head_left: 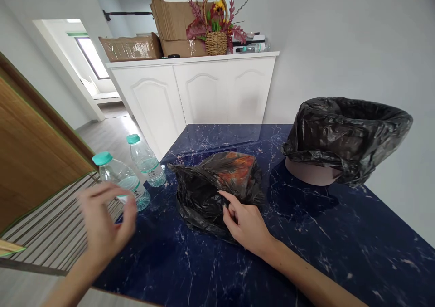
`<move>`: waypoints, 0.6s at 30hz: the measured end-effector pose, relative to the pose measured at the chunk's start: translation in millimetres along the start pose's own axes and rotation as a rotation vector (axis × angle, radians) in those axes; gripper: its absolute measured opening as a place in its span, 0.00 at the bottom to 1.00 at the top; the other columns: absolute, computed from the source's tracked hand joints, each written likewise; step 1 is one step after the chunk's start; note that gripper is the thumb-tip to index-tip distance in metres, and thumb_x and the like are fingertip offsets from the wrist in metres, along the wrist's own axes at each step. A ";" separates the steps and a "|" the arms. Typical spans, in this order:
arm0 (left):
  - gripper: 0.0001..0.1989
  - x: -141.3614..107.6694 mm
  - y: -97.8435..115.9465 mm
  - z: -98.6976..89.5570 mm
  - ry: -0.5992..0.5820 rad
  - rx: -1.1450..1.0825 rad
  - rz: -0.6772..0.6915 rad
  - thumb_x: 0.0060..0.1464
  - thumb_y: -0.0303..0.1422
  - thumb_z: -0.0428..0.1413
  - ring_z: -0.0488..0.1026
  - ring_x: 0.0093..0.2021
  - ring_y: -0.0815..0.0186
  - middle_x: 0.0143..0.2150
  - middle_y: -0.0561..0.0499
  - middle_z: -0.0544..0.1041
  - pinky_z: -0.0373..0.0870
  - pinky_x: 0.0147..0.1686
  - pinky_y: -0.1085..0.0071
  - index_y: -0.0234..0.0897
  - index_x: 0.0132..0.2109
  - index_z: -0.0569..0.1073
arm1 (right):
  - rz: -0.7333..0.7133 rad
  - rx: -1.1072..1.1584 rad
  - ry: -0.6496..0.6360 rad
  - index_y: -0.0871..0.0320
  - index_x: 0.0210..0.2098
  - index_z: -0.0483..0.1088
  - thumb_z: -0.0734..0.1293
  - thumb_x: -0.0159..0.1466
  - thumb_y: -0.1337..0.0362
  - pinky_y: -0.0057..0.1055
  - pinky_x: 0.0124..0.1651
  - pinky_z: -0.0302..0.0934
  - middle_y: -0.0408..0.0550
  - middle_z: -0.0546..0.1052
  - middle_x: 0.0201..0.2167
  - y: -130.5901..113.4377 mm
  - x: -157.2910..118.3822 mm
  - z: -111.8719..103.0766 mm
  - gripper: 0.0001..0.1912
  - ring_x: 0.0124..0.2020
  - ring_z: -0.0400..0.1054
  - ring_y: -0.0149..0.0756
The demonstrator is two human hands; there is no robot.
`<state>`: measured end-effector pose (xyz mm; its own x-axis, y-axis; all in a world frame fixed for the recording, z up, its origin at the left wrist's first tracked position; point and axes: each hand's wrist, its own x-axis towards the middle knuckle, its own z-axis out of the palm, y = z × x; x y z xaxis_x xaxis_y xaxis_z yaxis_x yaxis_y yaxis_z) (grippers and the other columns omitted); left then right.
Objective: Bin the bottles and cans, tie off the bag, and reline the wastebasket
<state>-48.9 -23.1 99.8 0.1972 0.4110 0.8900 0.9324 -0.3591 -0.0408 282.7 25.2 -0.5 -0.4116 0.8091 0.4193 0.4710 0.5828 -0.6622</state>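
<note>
A crumpled black plastic bag (200, 198) lies on the dark blue marbled table, its mouth gaping toward the left. Something orange and red shows through its upper side. My right hand (249, 225) is at the bag's right front, index finger stretched along the film, thumb and other fingers curled in against the plastic. My left hand (107, 216), blurred by motion, hovers at the table's left edge with curved fingers apart and nothing visible in them. Behind it stand two clear water bottles with teal caps, a nearer bottle (117, 175) and a farther bottle (146, 162).
At the right of the table (340, 243) stands a pale bin (306, 173) lined with a black bag (340, 137). Beyond is a white cabinet (204, 91) bearing cardboard boxes (132, 48) and a flower basket (216, 43). A wooden slatted chair (44, 230) borders the left side.
</note>
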 end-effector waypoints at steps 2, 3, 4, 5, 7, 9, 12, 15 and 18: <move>0.11 -4.5 26.6 10.0 -0.392 -0.232 0.046 0.68 0.24 0.53 0.77 0.51 0.59 0.49 0.47 0.77 0.76 0.54 0.60 0.42 0.53 0.72 | 0.018 -0.017 0.010 0.60 0.68 0.69 0.58 0.75 0.63 0.29 0.30 0.59 0.37 0.71 0.22 1.2 1.0 0.3 0.25 0.21 0.66 0.32; 0.12 -6.6 37.8 17.6 -0.531 -0.306 0.064 0.70 0.25 0.53 0.77 0.55 0.59 0.53 0.47 0.78 0.76 0.57 0.59 0.44 0.56 0.72 | 0.026 -0.028 0.016 0.60 0.68 0.70 0.58 0.75 0.63 0.29 0.31 0.59 0.37 0.72 0.22 1.8 1.3 0.1 0.25 0.21 0.67 0.32; 0.14 -8.4 47.1 26.6 -0.643 -0.366 0.073 0.72 0.27 0.52 0.76 0.59 0.58 0.58 0.46 0.78 0.75 0.61 0.58 0.45 0.60 0.72 | 0.033 -0.039 0.023 0.60 0.68 0.70 0.58 0.75 0.63 0.29 0.31 0.60 0.37 0.72 0.23 2.4 1.6 -0.2 0.26 0.21 0.67 0.33; 0.15 -10.0 54.2 36.7 -0.720 -0.415 0.069 0.73 0.30 0.52 0.74 0.64 0.57 0.63 0.45 0.77 0.73 0.65 0.56 0.45 0.63 0.71 | 0.043 -0.049 0.029 0.60 0.69 0.68 0.58 0.74 0.63 0.30 0.31 0.60 0.37 0.72 0.23 2.9 1.9 -0.9 0.27 0.21 0.68 0.33; 0.17 -11.7 63.7 58.8 -0.780 -0.481 0.024 0.75 0.33 0.51 0.70 0.71 0.56 0.70 0.43 0.72 0.70 0.70 0.53 0.46 0.67 0.69 | 0.067 -0.054 0.035 0.61 0.73 0.63 0.58 0.74 0.63 0.30 0.30 0.60 0.37 0.72 0.23 3.8 2.3 -2.8 0.30 0.21 0.69 0.34; 0.20 -10.6 69.5 81.4 -0.764 -0.503 -0.032 0.76 0.36 0.50 0.67 0.73 0.55 0.73 0.42 0.70 0.68 0.72 0.51 0.45 0.70 0.67 | 0.085 -0.035 0.041 0.62 0.77 0.56 0.58 0.74 0.62 0.29 0.29 0.60 0.36 0.71 0.23 4.6 2.8 -5.3 0.33 0.22 0.69 0.34; 0.24 -3.0 77.8 113.2 -0.710 -0.461 -0.103 0.74 0.41 0.52 0.68 0.72 0.49 0.71 0.39 0.72 0.67 0.72 0.46 0.43 0.71 0.65 | 0.101 -0.009 0.086 0.62 0.79 0.49 0.58 0.74 0.62 0.29 0.29 0.61 0.36 0.71 0.24 6.5 4.3 -9.1 0.37 0.22 0.69 0.34; 0.25 7.7 88.1 140.4 -0.728 -0.438 -0.143 0.72 0.46 0.54 0.73 0.68 0.44 0.65 0.37 0.78 0.68 0.69 0.44 0.39 0.68 0.70 | 0.124 -0.031 0.151 0.61 0.79 0.48 0.59 0.72 0.63 0.30 0.30 0.62 0.35 0.70 0.24 10.9 6.5 -12.8 0.38 0.22 0.69 0.34; 0.27 13.3 98.0 162.5 -0.824 -0.432 -0.195 0.69 0.53 0.56 0.80 0.60 0.43 0.57 0.39 0.84 0.77 0.59 0.50 0.38 0.62 0.76 | 0.148 -0.048 0.192 0.62 0.80 0.48 0.59 0.72 0.62 0.30 0.32 0.63 0.35 0.69 0.25 17.8 9.0 -17.0 0.39 0.23 0.70 0.35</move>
<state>94.4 83.4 33.8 0.3548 0.8991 0.2563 0.8115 -0.4323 0.3930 300.7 44.1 2.0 -0.1814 0.8829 0.4331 0.5534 0.4557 -0.6972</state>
